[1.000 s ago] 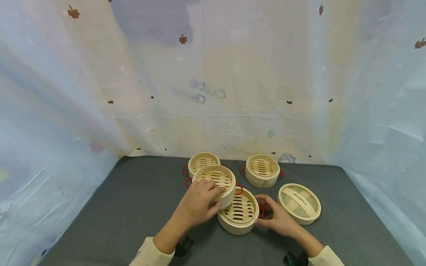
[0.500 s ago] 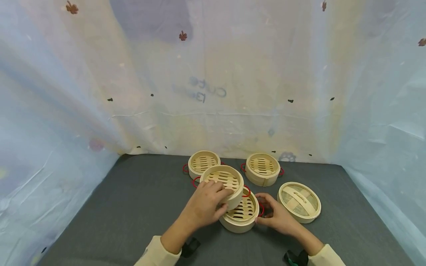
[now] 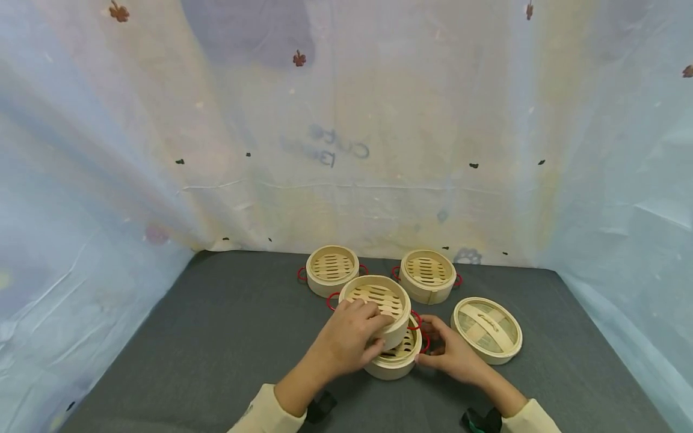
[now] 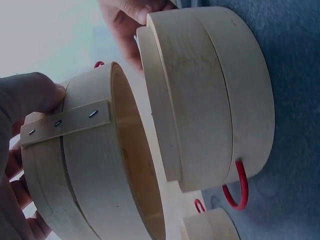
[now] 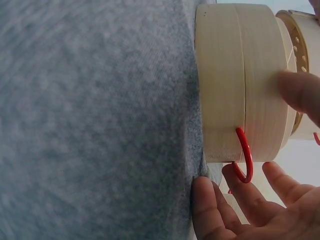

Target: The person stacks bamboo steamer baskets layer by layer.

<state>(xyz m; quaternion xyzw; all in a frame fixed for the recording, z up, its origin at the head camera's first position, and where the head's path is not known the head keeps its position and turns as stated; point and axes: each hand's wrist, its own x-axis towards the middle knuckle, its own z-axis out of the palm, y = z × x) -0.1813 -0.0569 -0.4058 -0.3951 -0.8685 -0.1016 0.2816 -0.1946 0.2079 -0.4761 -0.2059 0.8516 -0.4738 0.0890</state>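
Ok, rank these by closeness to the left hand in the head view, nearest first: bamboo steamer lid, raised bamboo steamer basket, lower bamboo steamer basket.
1. Raised bamboo steamer basket: gripped by the left hand.
2. Lower bamboo steamer basket: lower and to the right.
3. Bamboo steamer lid: far right, beyond the right hand.

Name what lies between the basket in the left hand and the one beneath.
The left wrist view shows an open gap between the held basket and lower basket, the right hand near the gap's top.
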